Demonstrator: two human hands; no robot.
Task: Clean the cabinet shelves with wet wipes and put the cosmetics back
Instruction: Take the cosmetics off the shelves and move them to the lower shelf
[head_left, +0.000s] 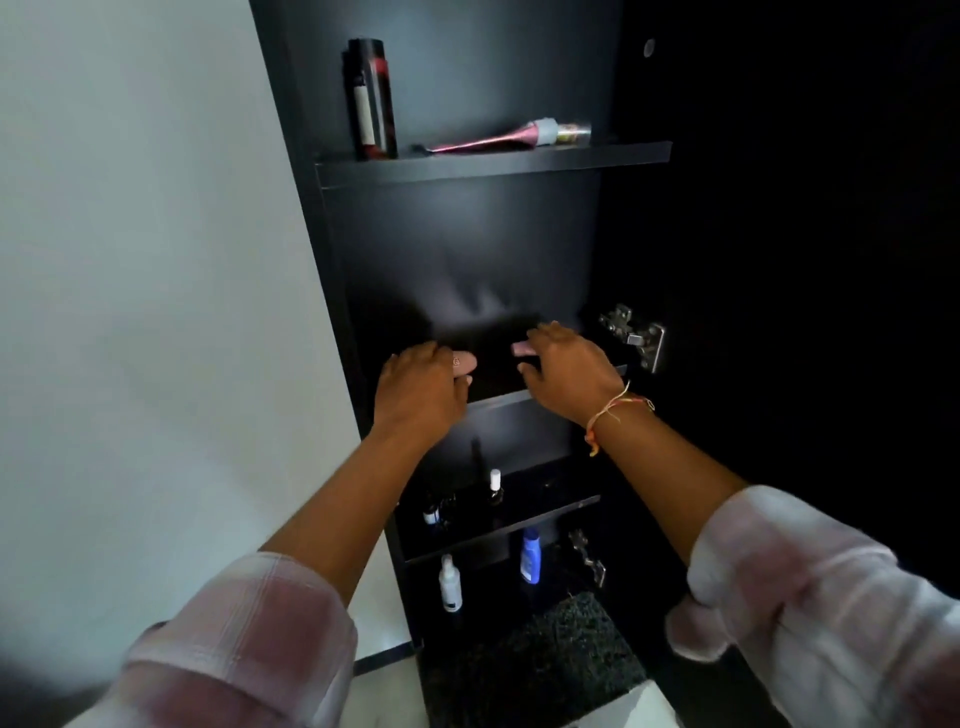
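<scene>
Left hand (421, 395) and right hand (566, 369) sit apart above the middle shelf (498, 399), thumbs pointing inward. I cannot tell whether they clasp the dark blurred shape (485, 338) between them. It is perhaps a rigid, light, smooth case, best held by both ends.

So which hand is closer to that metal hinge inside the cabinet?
Right. The right hand is just left of the hinge; the left hand is further left, beyond the right one.
</scene>
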